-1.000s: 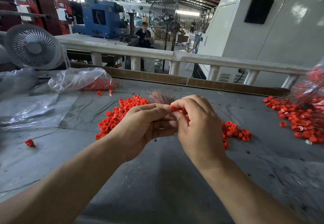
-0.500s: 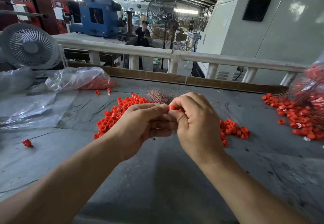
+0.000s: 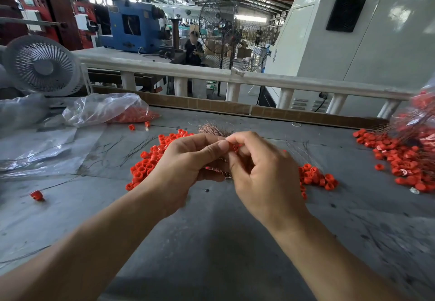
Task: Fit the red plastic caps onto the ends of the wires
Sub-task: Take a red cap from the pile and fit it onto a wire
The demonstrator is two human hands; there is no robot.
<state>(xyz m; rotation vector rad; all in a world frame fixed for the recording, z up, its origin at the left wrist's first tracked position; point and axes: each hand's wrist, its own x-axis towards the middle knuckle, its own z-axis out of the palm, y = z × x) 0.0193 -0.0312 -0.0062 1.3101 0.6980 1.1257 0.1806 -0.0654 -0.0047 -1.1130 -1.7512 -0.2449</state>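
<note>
Two hands meet above the grey table (image 3: pixel 211 241): the right hand (image 3: pixel 261 171) pinches a red cap (image 3: pixel 236 146) between thumb and forefinger, touching the left hand (image 3: pixel 186 161), whose fingers curl around a bundle of copper wires (image 3: pixel 213 130). Loose caps (image 3: pixel 150 161) lie just behind both hands; a plastic bag (image 3: pixel 103 110) sits far left.

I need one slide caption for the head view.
Both hands fit a red cap onto a wire bundle.
</note>
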